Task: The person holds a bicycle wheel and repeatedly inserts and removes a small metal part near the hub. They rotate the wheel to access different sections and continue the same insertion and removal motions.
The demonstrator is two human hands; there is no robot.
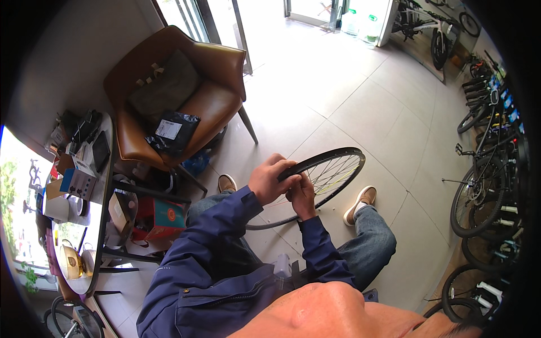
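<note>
A bicycle wheel (354, 151) with a black rim and thin spokes is held tilted between my legs. No tyre can be made out on it. My left hand (271, 180) is closed around the near left part of the rim, thumb on top. Just beside it, my right hand (302, 198) is curled up against the inner side of the rim, among the spokes. Its fingertips meet the left hand's thumb, and what they pinch is hidden. A pale yellow-green line (345, 176) shows among the spokes.
Left of me stands a brown armchair (220, 112) with a dark package (173, 133) on it. A cluttered round table (104, 208) is nearer, with a red box (160, 218) below. Several bicycles (479, 194) line the right wall. My shoes (365, 197) flank the wheel on the tiles.
</note>
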